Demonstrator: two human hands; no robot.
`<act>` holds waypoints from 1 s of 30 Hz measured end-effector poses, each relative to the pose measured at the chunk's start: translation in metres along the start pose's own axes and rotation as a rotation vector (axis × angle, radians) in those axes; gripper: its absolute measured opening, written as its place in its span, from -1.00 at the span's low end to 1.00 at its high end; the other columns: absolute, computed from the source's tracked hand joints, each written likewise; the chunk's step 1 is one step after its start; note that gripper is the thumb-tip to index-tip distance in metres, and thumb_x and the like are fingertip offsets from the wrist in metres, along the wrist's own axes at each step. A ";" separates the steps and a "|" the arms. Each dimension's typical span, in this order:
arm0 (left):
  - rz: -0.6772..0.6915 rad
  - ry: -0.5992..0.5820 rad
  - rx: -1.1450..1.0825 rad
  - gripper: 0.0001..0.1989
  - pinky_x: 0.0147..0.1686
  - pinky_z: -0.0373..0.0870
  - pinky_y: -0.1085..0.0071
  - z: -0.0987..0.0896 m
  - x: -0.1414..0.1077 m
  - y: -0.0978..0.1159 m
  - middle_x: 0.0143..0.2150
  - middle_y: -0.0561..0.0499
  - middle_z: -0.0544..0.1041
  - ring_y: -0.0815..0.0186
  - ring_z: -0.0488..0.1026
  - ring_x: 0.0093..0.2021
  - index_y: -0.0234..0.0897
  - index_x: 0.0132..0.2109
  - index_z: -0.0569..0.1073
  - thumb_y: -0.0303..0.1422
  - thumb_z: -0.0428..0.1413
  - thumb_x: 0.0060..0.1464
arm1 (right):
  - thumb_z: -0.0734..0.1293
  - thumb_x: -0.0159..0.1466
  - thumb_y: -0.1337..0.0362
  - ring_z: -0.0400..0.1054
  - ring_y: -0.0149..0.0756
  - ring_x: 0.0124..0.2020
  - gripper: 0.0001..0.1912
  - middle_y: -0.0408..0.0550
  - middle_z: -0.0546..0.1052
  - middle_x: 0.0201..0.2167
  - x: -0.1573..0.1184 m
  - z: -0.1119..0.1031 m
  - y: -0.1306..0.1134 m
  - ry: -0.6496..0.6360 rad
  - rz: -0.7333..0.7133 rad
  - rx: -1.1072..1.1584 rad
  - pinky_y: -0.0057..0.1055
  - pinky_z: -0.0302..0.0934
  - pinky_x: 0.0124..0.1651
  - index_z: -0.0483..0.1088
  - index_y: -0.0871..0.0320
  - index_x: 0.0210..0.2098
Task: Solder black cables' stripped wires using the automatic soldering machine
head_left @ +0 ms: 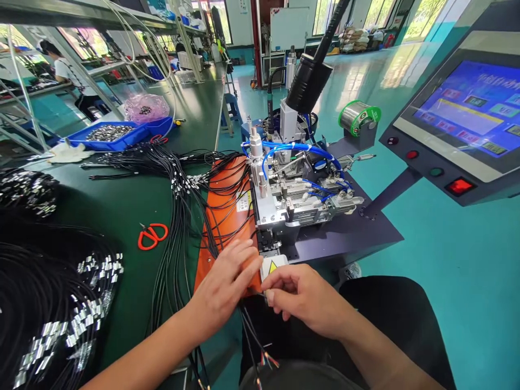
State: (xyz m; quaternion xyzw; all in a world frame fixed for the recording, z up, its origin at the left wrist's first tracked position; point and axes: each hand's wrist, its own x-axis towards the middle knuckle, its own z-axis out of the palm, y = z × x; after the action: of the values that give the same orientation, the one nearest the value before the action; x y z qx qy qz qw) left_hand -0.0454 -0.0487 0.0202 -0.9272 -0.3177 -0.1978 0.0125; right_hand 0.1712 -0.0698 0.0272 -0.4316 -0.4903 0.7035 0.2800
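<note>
My left hand (223,279) is over the front of the orange board (229,216), its fingers bent toward the machine, and what lies under them is hidden. To its right, my right hand (303,295) pinches something too small to make out, just below a white block with a yellow warning triangle (273,264). Black cables (251,325) hang below my hands over my lap, with coloured wire ends showing. The metal machine (300,189) with blue tubes stands just beyond both hands.
Red-handled scissors (153,236) lie on the green table (125,206) beside a cable bundle (173,260). More cables (36,271) with shiny connectors fill the left. A blue tray (109,134) sits behind. A screen (471,103) stands right, a solder spool (359,117) behind. A person (73,76) is far left.
</note>
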 end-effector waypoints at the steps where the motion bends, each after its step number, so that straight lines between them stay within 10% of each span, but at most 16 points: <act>1: -0.048 0.030 0.016 -0.56 0.29 0.15 -0.06 -0.001 -0.003 -0.001 0.21 -0.22 0.33 0.06 0.13 0.33 -0.30 0.25 0.24 -0.56 -0.06 0.25 | 0.32 0.18 0.30 0.33 -0.42 -0.51 -0.86 -0.15 0.46 -0.50 0.000 -0.001 0.000 0.030 -0.003 0.003 -0.51 0.27 -0.49 0.48 0.20 -0.29; 10: -0.181 0.220 -0.021 -0.49 0.19 0.38 0.25 0.009 -0.015 -0.003 0.19 -0.21 0.36 0.17 0.36 0.19 -0.26 0.25 0.24 -0.55 0.10 0.18 | 0.36 0.17 0.29 0.37 -0.39 -0.53 -0.77 -0.19 0.49 -0.46 -0.004 0.021 0.006 -0.136 0.044 0.064 -0.44 0.32 -0.45 0.33 0.12 -0.17; 16: -0.196 0.253 -0.199 -0.40 0.19 0.37 0.14 0.011 -0.015 -0.008 0.23 -0.23 0.32 0.15 0.29 0.23 -0.23 0.35 0.08 -0.55 0.02 0.22 | 0.22 0.33 0.37 0.38 -0.29 -0.25 -0.63 -0.07 0.49 -0.20 -0.002 0.024 -0.012 -0.072 -0.503 -0.723 -0.39 0.23 -0.18 0.33 -0.01 0.11; 22: -0.199 0.284 -0.235 -0.35 0.22 0.33 0.05 0.008 -0.011 -0.012 0.23 -0.22 0.29 0.14 0.25 0.26 -0.22 0.36 0.03 -0.62 -0.01 0.19 | 0.16 0.35 0.36 0.29 -0.27 -0.33 -0.78 -0.03 0.44 -0.27 0.009 0.024 -0.012 -0.172 -0.794 -1.166 -0.37 0.15 -0.34 0.44 0.14 -0.14; 27: -0.103 0.081 -0.157 -0.34 0.25 0.29 0.12 -0.016 -0.018 -0.018 0.33 -0.27 0.15 0.15 0.16 0.33 -0.29 0.39 -0.03 -0.68 -0.10 0.19 | 0.16 0.35 0.43 0.34 -0.33 -0.28 -0.78 -0.04 0.47 -0.26 0.013 0.014 -0.004 0.013 -0.822 -0.825 -0.42 0.22 -0.24 0.43 0.16 -0.18; 30: -0.028 -0.142 -0.058 -0.40 0.26 0.27 0.21 -0.030 -0.017 -0.020 0.34 -0.19 0.17 0.22 0.14 0.34 -0.26 0.37 0.06 -0.67 -0.17 0.23 | 0.23 0.33 0.39 0.36 -0.40 -0.39 -0.86 -0.11 0.48 -0.36 0.010 0.006 0.004 0.229 -0.601 -0.394 -0.48 0.24 -0.32 0.41 0.15 -0.17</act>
State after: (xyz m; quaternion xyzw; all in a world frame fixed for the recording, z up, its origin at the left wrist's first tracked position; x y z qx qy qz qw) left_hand -0.0803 -0.0470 0.0391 -0.9344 -0.3248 -0.1407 -0.0397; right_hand 0.1615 -0.0652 0.0211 -0.3900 -0.6867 0.4290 0.4386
